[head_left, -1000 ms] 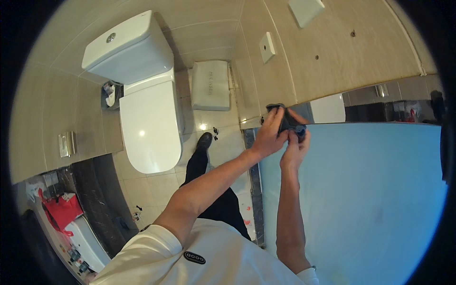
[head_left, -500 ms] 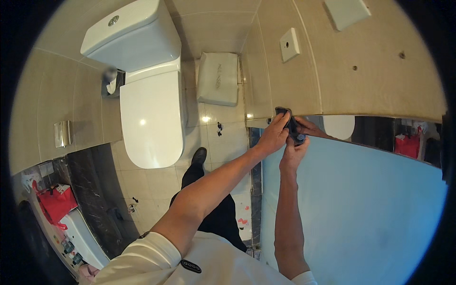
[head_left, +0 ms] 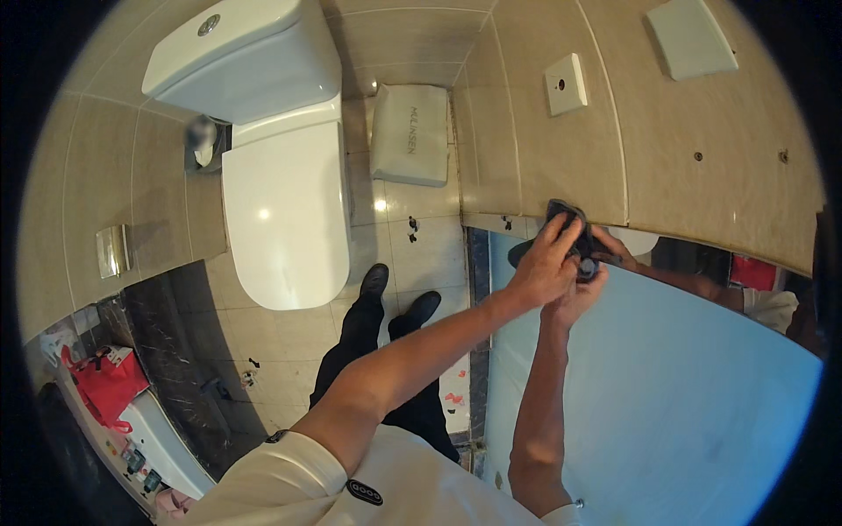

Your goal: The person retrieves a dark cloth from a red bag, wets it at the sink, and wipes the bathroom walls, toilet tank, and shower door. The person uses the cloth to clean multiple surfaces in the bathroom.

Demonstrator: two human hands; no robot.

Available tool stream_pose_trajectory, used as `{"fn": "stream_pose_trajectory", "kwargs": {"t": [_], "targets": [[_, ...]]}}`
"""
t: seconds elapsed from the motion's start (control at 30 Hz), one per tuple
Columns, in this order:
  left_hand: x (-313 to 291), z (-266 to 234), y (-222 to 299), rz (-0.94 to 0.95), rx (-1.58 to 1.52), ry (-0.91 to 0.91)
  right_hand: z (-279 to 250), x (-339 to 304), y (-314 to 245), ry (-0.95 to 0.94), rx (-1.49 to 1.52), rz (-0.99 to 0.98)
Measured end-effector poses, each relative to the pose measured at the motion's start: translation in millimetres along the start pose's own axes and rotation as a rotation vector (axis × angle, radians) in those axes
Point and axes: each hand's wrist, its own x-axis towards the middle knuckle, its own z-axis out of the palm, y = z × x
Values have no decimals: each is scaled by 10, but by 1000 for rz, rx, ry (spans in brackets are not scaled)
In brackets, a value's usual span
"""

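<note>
My left hand (head_left: 550, 270) grips a black fitting (head_left: 568, 213) with its fingers curled over the top. The thing looks dark and has a round knob low on it, but its exact kind is not clear. From just below, my right hand (head_left: 574, 300) closes around the lower part near that round knob (head_left: 588, 268). Both hands meet at the mirror-like strip (head_left: 693, 260) along the top of a pale blue panel (head_left: 649, 377), against the beige tiled wall. Parts of the fitting are hidden by my fingers.
A white toilet (head_left: 285, 219) with its lid down stands to the left, a small bin (head_left: 207, 145) beside it. A grey package (head_left: 410, 136) lies on the floor at the back. Small dark scraps (head_left: 413, 230) lie on the tiles. A red bag (head_left: 107, 383) hangs far left.
Both hands have shifted right in the picture, still holding the black fitting. A second shoe now shows on the floor, and the view has turned slightly.
</note>
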Motion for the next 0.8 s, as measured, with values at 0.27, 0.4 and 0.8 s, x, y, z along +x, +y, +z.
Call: {"fn": "stream_pose_trajectory", "kwargs": {"t": [0.27,0.4,0.8], "targets": [[197,-246,285,136,-99,-48,151,-4,-340,110,-85,22],[250,-282,813,326,-150,-45,140,57,-920,144,-175,-132],[209,-190,2142,833,-19,130,269,310,-2389,292,-120,-458]]}}
